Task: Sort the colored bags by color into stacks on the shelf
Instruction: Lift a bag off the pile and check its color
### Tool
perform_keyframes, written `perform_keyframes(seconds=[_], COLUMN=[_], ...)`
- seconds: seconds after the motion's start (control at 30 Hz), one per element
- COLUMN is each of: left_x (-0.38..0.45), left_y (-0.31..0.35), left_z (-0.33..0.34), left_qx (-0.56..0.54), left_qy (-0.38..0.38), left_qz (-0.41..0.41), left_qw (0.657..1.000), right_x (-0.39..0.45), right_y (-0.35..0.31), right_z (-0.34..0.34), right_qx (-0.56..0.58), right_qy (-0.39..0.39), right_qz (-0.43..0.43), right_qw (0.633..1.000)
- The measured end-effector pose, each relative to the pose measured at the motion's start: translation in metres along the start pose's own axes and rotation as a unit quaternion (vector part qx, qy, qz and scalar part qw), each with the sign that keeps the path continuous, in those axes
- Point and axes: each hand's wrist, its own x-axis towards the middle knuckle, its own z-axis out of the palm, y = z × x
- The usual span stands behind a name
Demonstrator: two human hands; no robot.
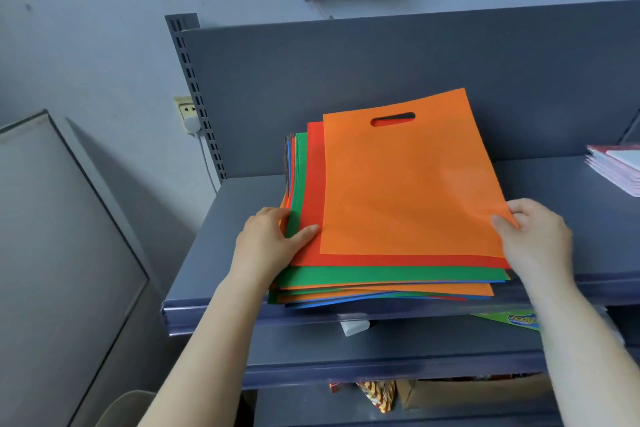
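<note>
One mixed pile of flat bags lies on the grey shelf (221, 229). An orange bag (405, 184) with a cut-out handle is on top, skewed to the right. Under it show a red bag (313, 198), a green bag (363, 274), then more orange and blue edges (346, 302). My left hand (268, 239) rests on the pile's left front corner, thumb on the red bag and fingers over the pile's left edge. My right hand (535, 236) pinches the orange bag's right front corner between thumb and fingers.
A stack of pink and white paper goods (620, 166) sits at the shelf's right end. The shelf's back panel (346, 62) rises behind the pile. Lower shelves hold a white object (355, 326), a green printed sheet (516, 319) and a cardboard box (467, 392). A grey board (52, 236) leans at left.
</note>
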Motion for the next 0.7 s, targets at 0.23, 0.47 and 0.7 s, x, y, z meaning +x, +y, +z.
perform_keyframes(seconds=[0.23,0.47,0.7], left_x=[0.017,0.009,-0.056], left_y=[-0.004,0.011,0.018], left_z=[-0.010,-0.024,-0.037], left_qx=[-0.038,-0.031,-0.196], left_qy=[0.023,0.122,0.251], left_qz=[-0.059,-0.017,-0.046], left_qw=[0.997,0.992,0.947], right_x=[-0.003,-0.006,-0.023], right_y=[0.004,0.001,-0.006], right_z=[0.003,-0.006,-0.033], right_qx=[0.083,0.150,0.275], right_qy=[-0.012,-0.014,-0.084], right_qz=[0.001,0.011,0.022], right_qw=[0.996,0.989,0.958])
